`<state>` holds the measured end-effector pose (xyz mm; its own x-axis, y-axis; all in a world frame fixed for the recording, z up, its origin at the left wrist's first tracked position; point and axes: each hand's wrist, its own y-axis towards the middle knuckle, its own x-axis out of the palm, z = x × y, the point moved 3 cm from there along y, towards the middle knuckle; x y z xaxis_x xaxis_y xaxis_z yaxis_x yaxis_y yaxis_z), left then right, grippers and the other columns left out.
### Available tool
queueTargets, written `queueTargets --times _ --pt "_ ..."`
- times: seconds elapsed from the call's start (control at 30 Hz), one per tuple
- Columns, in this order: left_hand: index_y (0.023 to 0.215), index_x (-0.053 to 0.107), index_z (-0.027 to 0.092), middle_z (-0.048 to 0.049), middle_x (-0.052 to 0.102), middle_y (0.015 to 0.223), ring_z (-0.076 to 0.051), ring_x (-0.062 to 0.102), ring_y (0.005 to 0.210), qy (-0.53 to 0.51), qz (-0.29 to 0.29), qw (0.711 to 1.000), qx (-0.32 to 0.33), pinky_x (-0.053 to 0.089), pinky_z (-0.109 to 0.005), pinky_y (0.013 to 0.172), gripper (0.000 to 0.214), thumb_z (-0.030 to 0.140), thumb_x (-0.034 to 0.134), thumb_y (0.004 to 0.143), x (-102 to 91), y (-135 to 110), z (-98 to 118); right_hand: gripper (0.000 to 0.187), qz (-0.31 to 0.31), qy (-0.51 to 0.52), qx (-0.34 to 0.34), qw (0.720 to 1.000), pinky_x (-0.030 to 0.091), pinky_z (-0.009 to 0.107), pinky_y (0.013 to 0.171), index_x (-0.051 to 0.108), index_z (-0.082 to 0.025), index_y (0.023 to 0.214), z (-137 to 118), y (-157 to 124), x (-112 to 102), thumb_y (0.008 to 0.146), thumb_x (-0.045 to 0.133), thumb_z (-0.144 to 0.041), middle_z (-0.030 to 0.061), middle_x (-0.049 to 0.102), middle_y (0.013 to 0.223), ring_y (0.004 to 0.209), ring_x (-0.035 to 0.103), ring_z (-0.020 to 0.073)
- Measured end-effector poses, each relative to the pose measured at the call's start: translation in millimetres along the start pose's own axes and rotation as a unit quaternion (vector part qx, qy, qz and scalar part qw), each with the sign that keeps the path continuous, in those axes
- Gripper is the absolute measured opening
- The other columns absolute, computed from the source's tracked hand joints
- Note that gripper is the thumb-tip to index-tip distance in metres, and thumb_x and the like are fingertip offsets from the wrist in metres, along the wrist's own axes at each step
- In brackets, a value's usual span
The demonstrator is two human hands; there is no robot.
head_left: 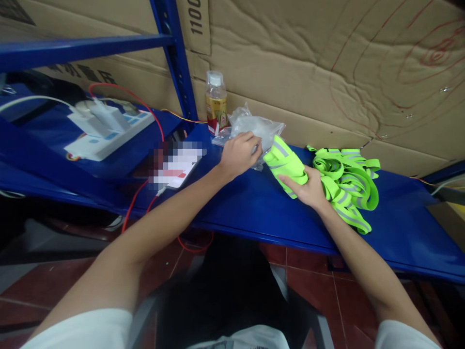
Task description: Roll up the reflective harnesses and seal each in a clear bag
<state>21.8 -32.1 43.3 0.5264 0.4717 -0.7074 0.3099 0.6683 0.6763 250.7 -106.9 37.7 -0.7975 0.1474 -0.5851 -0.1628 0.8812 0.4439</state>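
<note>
My right hand (308, 186) is wrapped round a folded bundle of neon-green reflective strap (286, 162), with grey stripes across it, and holds it above the blue shelf. To its left, my left hand (240, 154) is closed with curled fingers at a stack of clear plastic bags (258, 127). Its fingers seem to pinch the near edge of a bag, though the fingertips are partly hidden. Beyond my right hand lies a loose heap of more green reflective straps (350, 182), looped and tangled.
A capped bottle (217, 104) stands behind the bags against the cardboard (290, 63). On the left are a phone (183, 169) with a red cable and a white power strip (109, 143) with plugged-in chargers. A blue upright post (174, 58) rises behind the shelf (232, 208).
</note>
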Motion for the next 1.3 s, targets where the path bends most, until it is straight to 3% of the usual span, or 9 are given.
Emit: queueTargets --times 0.2,0.37,0.63,0.87,1.03,1.1,1.2,1.3 --pt "0.132 0.074 0.020 -0.0107 0.076 0.117 -0.021 0.073 0.091 -0.001 0.032 0.999 0.026 0.048 -0.032 0.070 0.041 0.033 0.041 0.111 -1.2 -5 7 0.045 -0.018 0.045 0.103 0.994 0.044 0.034 0.051 0.069 -0.022 0.068 7 6 -1 0.073 0.090 -0.061 0.0033 0.069 0.067 0.055 0.054 0.0184" --pt "0.132 0.073 0.017 -0.0105 0.077 0.112 -0.016 0.073 0.082 -0.019 0.103 0.993 0.060 0.050 -0.028 0.070 0.042 0.034 0.040 0.113 -1.0 -6 7 0.044 -0.037 0.101 0.183 0.977 0.045 0.031 0.053 0.073 -0.019 0.075 13 6 -2 0.068 0.094 -0.058 0.0039 0.075 0.073 0.058 0.058 0.0176" --pt "0.129 0.073 0.014 -0.0089 0.083 0.105 -0.015 0.075 0.082 -0.047 0.150 0.984 0.081 0.054 -0.026 0.071 0.037 0.034 0.047 0.112 2.6 -6 3 0.039 -0.068 0.109 0.192 0.973 0.054 0.035 0.063 0.082 -0.019 0.081 1 4 -1 0.064 0.097 -0.051 0.0074 0.083 0.087 0.070 0.069 0.0238" --pt "0.135 0.071 0.015 -0.0083 0.082 0.104 -0.016 0.078 0.089 -0.039 0.128 0.982 0.137 0.059 -0.027 0.079 0.036 0.029 0.045 0.114 1.7 -11 16 0.045 -0.012 0.247 0.273 0.930 0.061 0.036 0.066 0.083 -0.018 0.093 12 7 1 0.061 0.098 -0.046 0.0091 0.084 0.094 0.076 0.075 0.0265" --pt "0.138 0.066 0.014 -0.0110 0.082 0.114 -0.018 0.079 0.102 -0.053 0.111 0.980 0.154 0.063 -0.031 0.090 0.034 0.024 0.048 0.111 8.3 -15 21 0.048 -0.015 0.319 0.309 0.896 0.057 0.037 0.051 0.079 -0.017 0.093 10 7 1 0.067 0.093 -0.056 0.0121 0.082 0.084 0.064 0.073 0.0270" --pt "0.135 0.065 0.014 -0.0111 0.082 0.113 -0.019 0.080 0.099 -0.058 0.104 0.982 0.146 0.063 -0.032 0.086 0.031 0.023 0.049 0.109 10.1 -16 22 0.050 -0.011 0.299 0.291 0.909 0.059 0.038 0.056 0.080 -0.017 0.096 11 7 2 0.067 0.093 -0.056 0.0116 0.083 0.087 0.067 0.073 0.0271" --pt "0.126 0.065 0.015 -0.0085 0.082 0.103 -0.019 0.080 0.090 -0.074 0.097 0.983 0.140 0.063 -0.030 0.079 0.026 0.021 0.051 0.106 11.2 -18 25 0.048 0.030 0.181 0.222 0.958 0.058 0.037 0.064 0.081 -0.018 0.092 13 8 0 0.064 0.096 -0.053 0.0097 0.083 0.092 0.072 0.072 0.0257" --pt "0.125 0.063 0.017 -0.0044 0.080 0.094 -0.016 0.078 0.081 -0.129 0.086 0.983 0.097 0.061 -0.027 0.073 0.025 0.022 0.054 0.102 12.1 -18 23 0.042 0.057 0.038 0.144 0.987 0.050 0.035 0.058 0.078 -0.018 0.082 11 7 -3 0.071 0.091 -0.056 0.0079 0.079 0.078 0.064 0.065 0.0237"
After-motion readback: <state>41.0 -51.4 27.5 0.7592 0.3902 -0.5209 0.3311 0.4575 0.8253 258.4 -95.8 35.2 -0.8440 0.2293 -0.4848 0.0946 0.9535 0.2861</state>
